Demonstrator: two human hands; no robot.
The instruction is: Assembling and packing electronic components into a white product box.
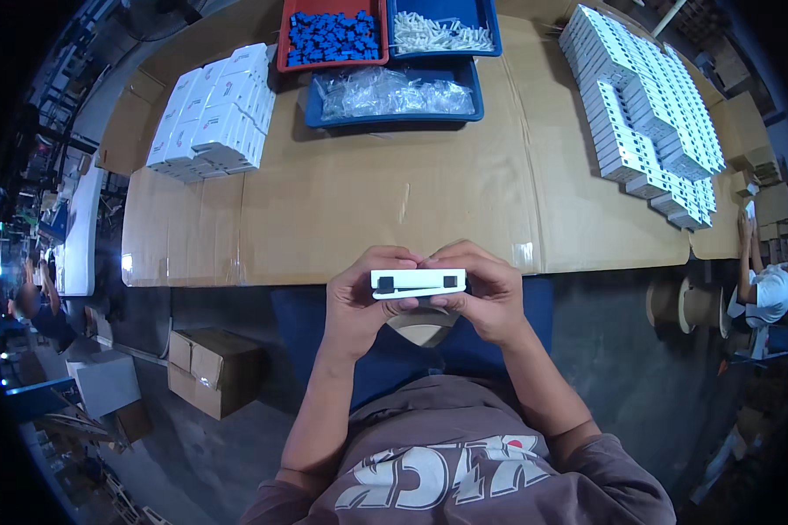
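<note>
A slim white rectangular plastic casing (418, 279) with a dark square near each end is held level just off the table's near edge. A narrow wedge-shaped gap runs along its lower side. My left hand (359, 290) grips its left end, with the thumb underneath and the fingers along the top. At the other end my right hand (492, 290) holds it the same way. Both hands are closed on the casing, and their fingertips nearly meet behind it. The casing's far side is hidden from view.
Cardboard (368, 197) covers the table. At the back stand a red tray (334, 64) of blue parts, a blue tray (451, 54) of white parts and another blue tray (394, 121) of clear bags. White boxes (214, 118) are stacked left, white casings (648, 109) right. A carton (210, 372) lies on the floor.
</note>
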